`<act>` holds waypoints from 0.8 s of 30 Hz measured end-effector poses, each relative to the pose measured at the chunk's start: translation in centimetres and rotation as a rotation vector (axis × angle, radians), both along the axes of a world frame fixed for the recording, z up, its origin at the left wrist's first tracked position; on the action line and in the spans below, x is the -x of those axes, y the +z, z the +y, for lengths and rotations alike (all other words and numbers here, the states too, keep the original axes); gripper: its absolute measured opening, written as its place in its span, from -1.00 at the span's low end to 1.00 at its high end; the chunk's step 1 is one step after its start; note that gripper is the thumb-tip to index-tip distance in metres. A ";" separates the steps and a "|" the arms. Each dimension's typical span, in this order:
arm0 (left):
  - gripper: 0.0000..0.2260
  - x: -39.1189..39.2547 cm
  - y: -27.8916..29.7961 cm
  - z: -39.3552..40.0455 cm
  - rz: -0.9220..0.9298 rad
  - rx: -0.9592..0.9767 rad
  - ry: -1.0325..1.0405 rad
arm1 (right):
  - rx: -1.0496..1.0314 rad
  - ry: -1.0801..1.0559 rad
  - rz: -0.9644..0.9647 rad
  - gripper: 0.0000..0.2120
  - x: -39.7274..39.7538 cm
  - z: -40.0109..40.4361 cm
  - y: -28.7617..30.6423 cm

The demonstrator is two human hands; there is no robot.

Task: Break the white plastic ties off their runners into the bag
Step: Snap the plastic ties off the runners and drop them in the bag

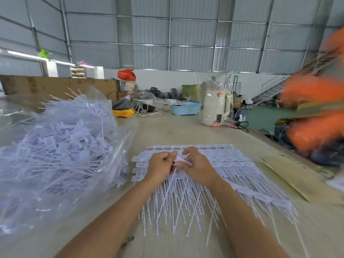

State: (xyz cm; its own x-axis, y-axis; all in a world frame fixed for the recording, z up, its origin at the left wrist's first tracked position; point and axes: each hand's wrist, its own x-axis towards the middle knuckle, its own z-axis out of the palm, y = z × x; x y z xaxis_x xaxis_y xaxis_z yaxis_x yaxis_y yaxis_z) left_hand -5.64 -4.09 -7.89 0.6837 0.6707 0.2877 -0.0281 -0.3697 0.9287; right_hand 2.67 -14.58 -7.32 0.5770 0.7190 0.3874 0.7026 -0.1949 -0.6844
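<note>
Your forearms come in from the near edge of the counter (167, 131) and meet over the middle. Loose tails of the ties (178, 205) fan out toward you below your wrists, thin white strips crossing each other on the counter top.

Your left hand (160, 165) is curled, fingers and thumb pinching one tie at its head end; its tail runs down toward you between the two wrists. Your right hand (197, 164) is curled too, thumb and fingers gripping the same small white piece just beside the left fingertips. The two hands touch or nearly touch there; the exact hold is hidden by the knuckles.

Under both hands lies the stack of runners (223, 161), flat sheets of ties with rows of square heads along the far side and left side, spreading to the right of your right hand.

Left of the hands, along the left edge, the clear bag (61, 155) slumps open, heaped with separated white ties, some poking up out of its far end.

Right edge: a flat piece of cardboard (297, 179), beside the runners.

Far end of the counter: a white kettle (216, 108) in clear wrap, a blue basket (184, 108) left of it, a yellow coil (123, 113) further left.
</note>
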 end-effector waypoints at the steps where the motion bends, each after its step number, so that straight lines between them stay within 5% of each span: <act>1: -0.61 0.0 -0.1 0.0 -0.023 0.012 0.016 | -0.011 -0.011 0.030 -0.81 -0.1 0.0 0.0; 10: -0.72 -0.4 -0.6 -0.6 -0.086 0.184 -0.146 | 0.106 0.063 -0.033 -0.69 0.1 -0.7 0.4; 16: -0.73 -0.3 -0.7 -0.4 -0.056 0.031 -0.097 | 0.150 0.095 -0.016 -0.74 0.4 -1.0 0.6; 24: -0.63 -0.9 0.1 -0.3 -0.025 0.090 -0.004 | 0.194 -0.133 -0.338 -0.77 0.7 -0.4 0.4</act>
